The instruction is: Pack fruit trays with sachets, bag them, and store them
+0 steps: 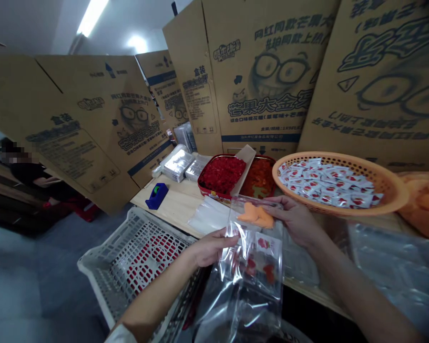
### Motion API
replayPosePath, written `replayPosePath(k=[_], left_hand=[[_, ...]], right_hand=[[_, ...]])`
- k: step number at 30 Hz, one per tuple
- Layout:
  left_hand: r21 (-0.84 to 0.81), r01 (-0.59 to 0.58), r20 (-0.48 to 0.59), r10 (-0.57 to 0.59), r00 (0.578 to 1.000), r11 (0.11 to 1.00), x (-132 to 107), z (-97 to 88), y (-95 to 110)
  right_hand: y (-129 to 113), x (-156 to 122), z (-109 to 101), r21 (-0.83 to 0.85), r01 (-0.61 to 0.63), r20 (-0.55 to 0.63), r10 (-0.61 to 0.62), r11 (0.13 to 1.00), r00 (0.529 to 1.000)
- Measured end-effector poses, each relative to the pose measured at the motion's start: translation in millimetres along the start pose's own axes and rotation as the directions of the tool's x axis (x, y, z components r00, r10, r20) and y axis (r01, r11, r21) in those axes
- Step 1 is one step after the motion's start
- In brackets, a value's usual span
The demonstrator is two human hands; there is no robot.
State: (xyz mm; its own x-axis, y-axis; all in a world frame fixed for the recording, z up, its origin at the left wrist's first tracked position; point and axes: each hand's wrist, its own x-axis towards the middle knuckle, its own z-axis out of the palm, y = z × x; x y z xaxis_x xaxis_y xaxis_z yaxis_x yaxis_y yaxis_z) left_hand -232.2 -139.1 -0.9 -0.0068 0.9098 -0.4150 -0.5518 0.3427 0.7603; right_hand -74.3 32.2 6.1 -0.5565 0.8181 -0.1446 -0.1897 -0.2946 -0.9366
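A clear plastic bag hangs between my hands, with small sachets and red pieces showing inside. Several orange pieces lie at its upper end. My left hand is closed on the bag's left edge, thumb over the film. At the upper right, my right hand has its fingers at the bag's mouth, touching the orange pieces; whether it pinches the film or a piece is hard to make out. Beyond the bag stands a red tin of red pieces and orange pieces, split by a card divider.
An orange basket of printed sachets stands right of the tin. Left are a blue tape dispenser, clear plastic boxes and a grey crate. Large cartons wall the back. Another person is at far left.
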Motion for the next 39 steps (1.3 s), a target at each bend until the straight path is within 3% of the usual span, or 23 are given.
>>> replayPosePath(k=[7, 12, 15, 18, 21, 23, 26, 29, 31, 33, 36, 39], left_hand=[[-0.039, -0.168, -0.092, 0.164, 0.982, 0.985, 20.9, 2.1, 22.8], [-0.083, -0.18, -0.102, 0.171, 0.98, 0.98, 24.0, 5.3, 26.1], [-0.086, -0.181, -0.172, 0.165, 0.971, 0.98, 18.0, 2.3, 20.6], [-0.102, -0.171, -0.252, 0.141, 0.957, 0.98, 10.6, -0.8, 15.6], [-0.1, -0.165, -0.312, 0.127, 0.942, 0.981, 3.5, -0.2, 12.7], [-0.088, -0.174, -0.335, 0.136, 0.932, 0.981, -0.8, 2.3, 12.9], [-0.048, -0.22, -0.373, 0.187, 0.909, 0.974, -7.1, 8.0, 17.5], [0.018, -0.316, -0.393, 0.298, 0.87, 0.949, -15.7, 14.0, 25.0], [0.069, -0.382, -0.393, 0.377, 0.839, 0.922, -23.1, 17.5, 29.5], [0.11, -0.429, -0.4, 0.435, 0.806, 0.896, -31.1, 21.0, 32.9], [0.157, -0.452, -0.398, 0.475, 0.785, 0.878, -41.7, 27.1, 35.5], [0.226, -0.422, -0.362, 0.478, 0.8, 0.878, -49.5, 30.6, 35.2]], right_hand=[[-0.2, 5.3, 14.4, -0.076, 0.065, 0.029, -0.063, 0.995, 0.998], [0.8, -7.2, 26.6, -0.265, 0.22, 0.108, -0.198, 0.939, 0.974], [9.4, -18.0, 32.9, -0.387, 0.38, 0.205, -0.324, 0.84, 0.924], [21.7, -26.6, 37.8, -0.447, 0.55, 0.327, -0.443, 0.706, 0.835], [28.5, -32.4, 41.5, -0.468, 0.635, 0.441, -0.46, 0.615, 0.771], [27.3, -35.5, 44.3, -0.456, 0.654, 0.48, -0.451, 0.604, 0.752], [18.4, -40.0, 49.3, -0.436, 0.642, 0.418, -0.489, 0.631, 0.765], [5.5, -44.1, 53.3, -0.396, 0.562, 0.278, -0.489, 0.726, 0.827], [-2.9, -45.9, 54.6, -0.285, 0.453, 0.199, -0.41, 0.845, 0.89], [-9.5, -47.7, 54.9, -0.135, 0.311, 0.197, -0.282, 0.941, 0.939], [-14.6, -52.7, 55.6, -0.038, 0.181, 0.28, -0.164, 0.983, 0.946], [-15.8, -60.9, 58.3, -0.075, 0.243, 0.257, -0.216, 0.967, 0.942]])
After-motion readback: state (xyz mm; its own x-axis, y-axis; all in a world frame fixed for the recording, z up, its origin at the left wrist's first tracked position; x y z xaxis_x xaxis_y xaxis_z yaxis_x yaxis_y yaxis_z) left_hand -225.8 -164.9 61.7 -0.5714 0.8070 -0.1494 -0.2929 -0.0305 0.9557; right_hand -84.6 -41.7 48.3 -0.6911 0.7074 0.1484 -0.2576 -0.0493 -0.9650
